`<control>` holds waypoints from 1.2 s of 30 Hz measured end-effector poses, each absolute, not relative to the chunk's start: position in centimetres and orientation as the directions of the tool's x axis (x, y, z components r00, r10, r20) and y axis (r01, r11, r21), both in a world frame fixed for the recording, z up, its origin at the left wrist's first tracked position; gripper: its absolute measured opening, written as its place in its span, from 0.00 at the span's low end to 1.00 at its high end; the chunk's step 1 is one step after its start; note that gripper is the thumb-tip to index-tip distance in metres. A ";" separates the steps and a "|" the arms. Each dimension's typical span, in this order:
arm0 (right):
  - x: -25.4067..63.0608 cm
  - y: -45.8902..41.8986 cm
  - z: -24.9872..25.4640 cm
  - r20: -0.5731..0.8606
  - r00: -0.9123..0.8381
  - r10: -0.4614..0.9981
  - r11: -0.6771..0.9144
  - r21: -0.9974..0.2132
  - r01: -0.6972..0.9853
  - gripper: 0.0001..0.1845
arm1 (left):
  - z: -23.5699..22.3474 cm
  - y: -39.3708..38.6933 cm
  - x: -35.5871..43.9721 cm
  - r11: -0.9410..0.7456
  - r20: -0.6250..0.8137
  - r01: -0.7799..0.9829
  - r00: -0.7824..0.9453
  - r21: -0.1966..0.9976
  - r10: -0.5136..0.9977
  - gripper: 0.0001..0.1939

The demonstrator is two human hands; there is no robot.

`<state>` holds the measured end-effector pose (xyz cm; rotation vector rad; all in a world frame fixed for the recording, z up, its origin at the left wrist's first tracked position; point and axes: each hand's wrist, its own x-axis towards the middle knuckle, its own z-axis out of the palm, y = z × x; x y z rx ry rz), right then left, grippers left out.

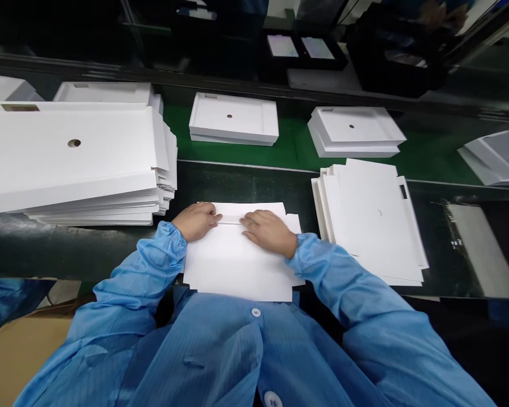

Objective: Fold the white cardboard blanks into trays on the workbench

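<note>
A flat white cardboard blank (pixel 241 271) with notched corners lies in front of me, its near edge close to my body. Along its far side runs a narrow folded strip. My left hand (pixel 196 221) is closed on the far left part of that strip, thumb toward the middle. Bent fingers of my right hand (pixel 269 232) grip the same strip a little right of centre. The undersides of the fingers are hidden. To the right sits a stack of similar white blanks (pixel 369 220), the top one with a small slot.
White folded trays with a round hole (pixel 110 147) are piled at the left. Behind, paired white trays (pixel 233 118) and more trays (pixel 356 127) stand on a green belt (pixel 290 150). A dark ledge with two pale panels (pixel 282 46) lies beyond.
</note>
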<state>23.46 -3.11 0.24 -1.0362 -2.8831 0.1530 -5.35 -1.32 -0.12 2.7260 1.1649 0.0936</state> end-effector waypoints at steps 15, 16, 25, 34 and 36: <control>16.3 -2.4 -2.0 0.117 -0.799 0.590 0.807 -0.132 0.576 0.24 | -0.7 -4.2 -4.9 -0.661 0.005 0.750 0.661 0.021 0.750 0.19; 16.3 -2.3 -2.0 0.122 -0.807 0.577 0.816 -0.125 0.565 0.24 | -0.7 -4.1 -4.9 -0.665 0.005 0.747 0.665 0.002 0.747 0.19; 17.6 -1.5 -1.4 0.270 -0.825 0.497 0.859 -0.019 0.511 0.22 | -1.4 -3.6 -5.7 -0.717 0.217 0.692 0.715 -0.081 0.665 0.17; 17.9 -1.8 -0.7 0.337 -0.823 0.458 0.865 0.045 0.500 0.20 | -1.7 -3.6 -5.7 -0.722 0.383 0.689 0.650 0.068 0.656 0.11; 17.8 -1.8 -0.8 0.342 -0.819 0.461 0.861 0.050 0.505 0.20 | -1.8 -3.7 -5.4 -0.697 0.382 0.710 0.618 0.105 0.687 0.11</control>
